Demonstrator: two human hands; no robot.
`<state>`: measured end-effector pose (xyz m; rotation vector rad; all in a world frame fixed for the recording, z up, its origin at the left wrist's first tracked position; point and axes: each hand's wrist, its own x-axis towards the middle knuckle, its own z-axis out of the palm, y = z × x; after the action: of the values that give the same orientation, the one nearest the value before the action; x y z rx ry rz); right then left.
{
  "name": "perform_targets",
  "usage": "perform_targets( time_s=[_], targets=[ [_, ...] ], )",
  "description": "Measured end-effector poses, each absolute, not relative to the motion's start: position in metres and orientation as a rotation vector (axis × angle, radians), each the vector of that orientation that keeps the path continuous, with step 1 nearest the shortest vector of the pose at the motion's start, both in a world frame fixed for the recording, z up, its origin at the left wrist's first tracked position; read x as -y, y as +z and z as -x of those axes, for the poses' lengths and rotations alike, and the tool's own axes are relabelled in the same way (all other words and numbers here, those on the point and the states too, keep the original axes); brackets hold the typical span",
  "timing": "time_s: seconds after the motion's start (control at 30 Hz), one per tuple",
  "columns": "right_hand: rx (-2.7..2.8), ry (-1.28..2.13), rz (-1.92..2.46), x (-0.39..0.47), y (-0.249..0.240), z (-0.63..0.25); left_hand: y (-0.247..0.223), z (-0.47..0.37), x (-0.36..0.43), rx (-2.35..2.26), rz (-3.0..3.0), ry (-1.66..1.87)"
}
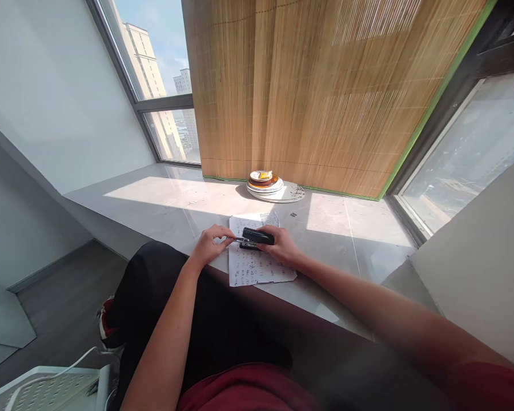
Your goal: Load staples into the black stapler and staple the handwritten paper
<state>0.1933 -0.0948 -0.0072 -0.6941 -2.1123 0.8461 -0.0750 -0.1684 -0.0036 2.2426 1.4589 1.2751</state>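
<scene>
A black stapler [259, 236] lies over handwritten paper [245, 268] on the tiled windowsill, its top raised from its base. My right hand [281, 245] is wrapped round the stapler's right end. From the left, my left hand [213, 242] pinches the end of a thin metal part that reaches into the stapler between its top and base. Beyond the paper, to the right, are small grey pieces [293, 214], too small to make out clearly.
A stack of plates [264, 185] with a small yellow item on top stands by the bamboo blind [291, 97]. The sill's front edge runs beside my legs. A white perforated rack [47, 388] with a cable is at the lower left.
</scene>
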Motion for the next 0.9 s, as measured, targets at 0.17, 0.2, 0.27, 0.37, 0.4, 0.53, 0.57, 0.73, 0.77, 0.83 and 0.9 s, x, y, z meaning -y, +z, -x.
perform_targets(
  time_s=[0.17,0.2,0.27,0.37,0.4,0.53,0.57,0.73,0.77,0.83,0.9],
  targets=[
    [2.069,0.962,0.692,0.086,0.001,-0.200,-0.002,0.078,0.170,-1.471,-2.246,1.339],
    [2.063,0.975,0.682,0.085,0.002,-0.201,-0.002,0.078,0.170,-1.457,-2.236,1.354],
    [2.085,0.961,0.644,0.083,0.003,-0.204,-0.002,0.078,0.170,-1.412,-2.208,1.376],
    [2.140,0.911,0.572,0.082,0.005,-0.205,-0.002,0.078,0.172,-1.332,-2.162,1.400],
    [2.149,0.913,0.549,0.082,0.005,-0.206,-0.002,0.078,0.172,-1.306,-2.149,1.401],
    [2.164,0.970,0.483,0.084,0.009,-0.208,0.000,0.077,0.175,-1.217,-2.166,1.344],
    [2.167,0.984,0.471,0.085,0.010,-0.208,0.001,0.077,0.175,-1.197,-2.183,1.335],
    [2.189,1.022,0.398,0.091,0.014,-0.208,0.002,0.073,0.178,-1.109,-2.201,1.348],
    [2.197,1.012,0.390,0.092,0.014,-0.208,0.003,0.072,0.178,-1.105,-2.192,1.343],
    [2.211,0.994,0.383,0.092,0.013,-0.208,0.002,0.071,0.178,-1.118,-2.170,1.339],
    [2.219,0.983,0.386,0.092,0.011,-0.207,0.002,0.071,0.179,-1.158,-2.153,1.344]
  ],
)
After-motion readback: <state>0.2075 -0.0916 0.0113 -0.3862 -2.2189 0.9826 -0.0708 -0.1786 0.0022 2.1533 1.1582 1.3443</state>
